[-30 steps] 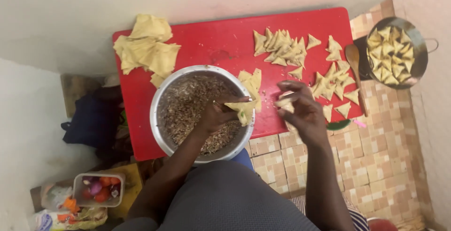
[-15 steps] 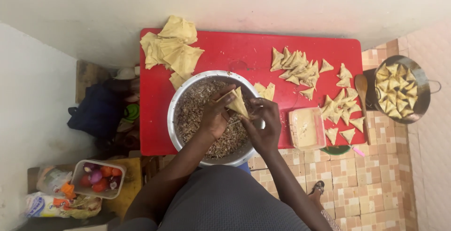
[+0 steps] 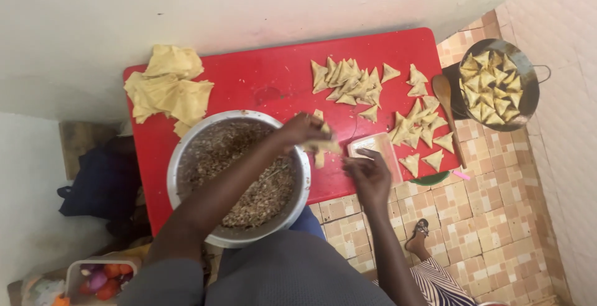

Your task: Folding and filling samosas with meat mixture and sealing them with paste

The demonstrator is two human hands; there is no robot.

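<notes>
So the left hand (image 3: 303,130) is pinched shut around a folded pastry piece (image 3: 323,146), holding it just past the right rim of the big metal bowl (image 3: 186,150), which sits on the desk's near edge and is full of brown minced filling (image 3: 239,175). The pastry is a bit blurred, so I can't tell how far it's folded. The right hand (image 3: 368,175) hangs over the near edge of the red desk (image 3: 261,85), fingers loosely curled and holding nothing, fingertips touching or just about touching a small pale tub (image 3: 376,150) that looks like it has some paste in it. Finished triangle pastries (image 3: 348,82) are heaped toward the far right of the desk, with more scattered triangles (image 3: 420,129) down by the right edge. A stack of flat dough sheets (image 3: 166,88) sits on the far left corner. Off the right edge there's a dark round pan (image 3: 525,82) loaded with more triangles, and a wooden spoon (image 3: 449,113) lies between it and the desk. Down at the near left, on the floor, a clear box of colourful bits (image 3: 99,276).
</notes>
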